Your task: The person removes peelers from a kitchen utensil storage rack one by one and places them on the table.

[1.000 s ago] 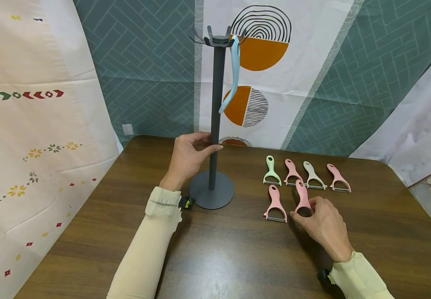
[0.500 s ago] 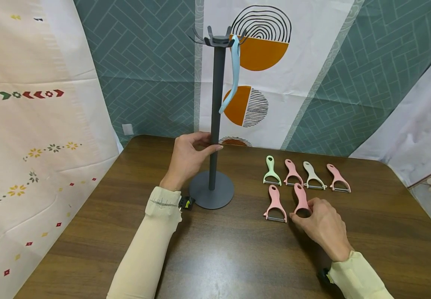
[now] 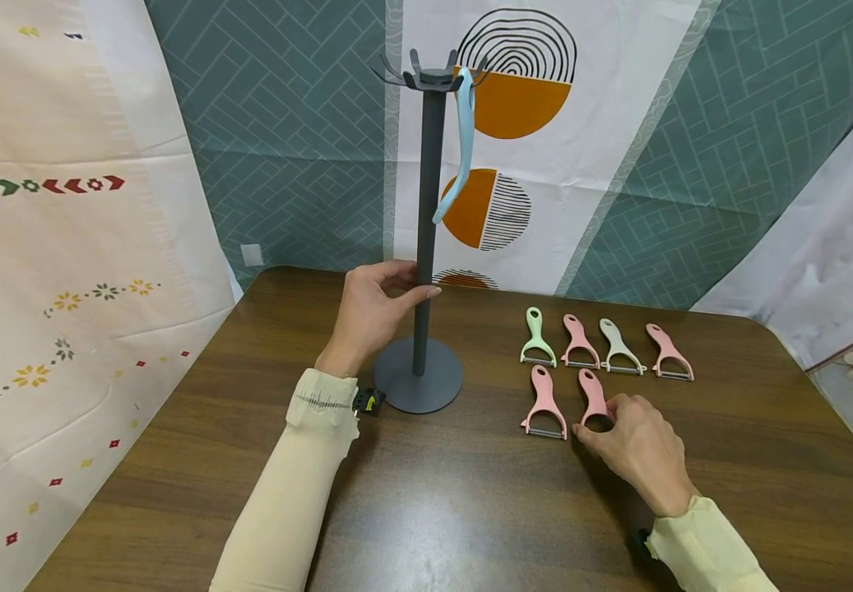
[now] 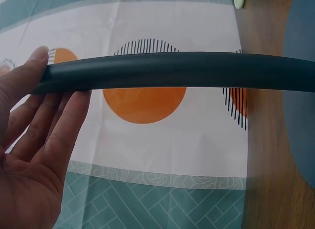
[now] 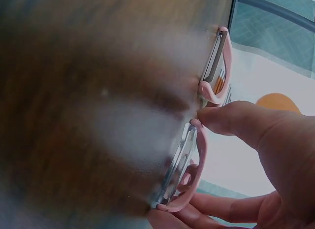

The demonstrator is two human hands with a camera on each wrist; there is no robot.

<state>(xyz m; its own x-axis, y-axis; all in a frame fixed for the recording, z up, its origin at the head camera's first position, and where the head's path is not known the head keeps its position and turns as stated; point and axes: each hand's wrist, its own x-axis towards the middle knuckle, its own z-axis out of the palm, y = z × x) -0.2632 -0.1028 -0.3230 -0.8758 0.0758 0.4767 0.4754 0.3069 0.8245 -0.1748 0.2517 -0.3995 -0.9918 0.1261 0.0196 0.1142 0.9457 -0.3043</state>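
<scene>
My left hand (image 3: 373, 308) grips the upright pole (image 3: 429, 181) of a dark grey stand, thumb in front and fingers behind. The left wrist view shows the thumb and fingertips on opposite sides of the pole (image 4: 172, 70). At the right, my right hand (image 3: 646, 450) pinches a pink Y-shaped peeler (image 3: 592, 393) by the two sides of its blade end, its handle pointing away from me. In the right wrist view this peeler (image 5: 201, 160) lies low at the tabletop between thumb and fingers. Another pink peeler (image 3: 543, 396) lies just left of it.
Behind these lie a green peeler (image 3: 535, 330), a pink peeler (image 3: 577, 333), a whitish peeler (image 3: 615, 339) and another pink peeler (image 3: 663, 341) in a row. A light blue peeler (image 3: 466, 131) hangs from a hook at the stand's top. The round base (image 3: 444, 395) rests on the brown table (image 3: 426, 510).
The handle of the pink peeler in my right hand has tipped down and toward me, away from the peelers behind it. My left hand stays on the pole.
</scene>
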